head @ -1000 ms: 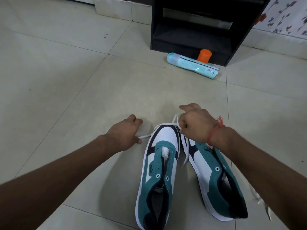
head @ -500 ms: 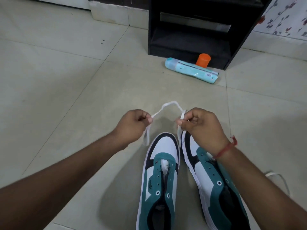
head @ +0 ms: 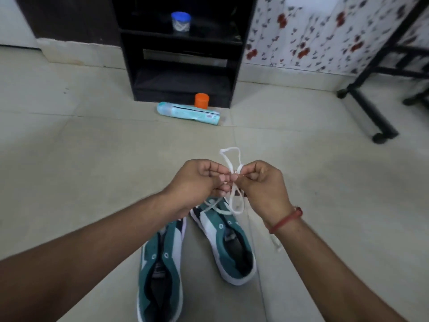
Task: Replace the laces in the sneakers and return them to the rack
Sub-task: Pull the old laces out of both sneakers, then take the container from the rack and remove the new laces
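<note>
A white lace [head: 232, 156] is showing above teal, white and black sneakers [head: 228, 238]. A black rack [head: 183, 52] is standing by red-flowered wallpaper [head: 325, 31], with an orange cap [head: 201, 100] nearby.

Your two teal, white and black sneakers [head: 162, 275] sit side by side on the floor, toes pointing away from you, eyelets bare and tongues open. The white lace [head: 232, 159] is up in the air above their toes (folded into loops, one standing up, another hanging). The black rack [head: 181, 73] stands well beyond them.
</note>
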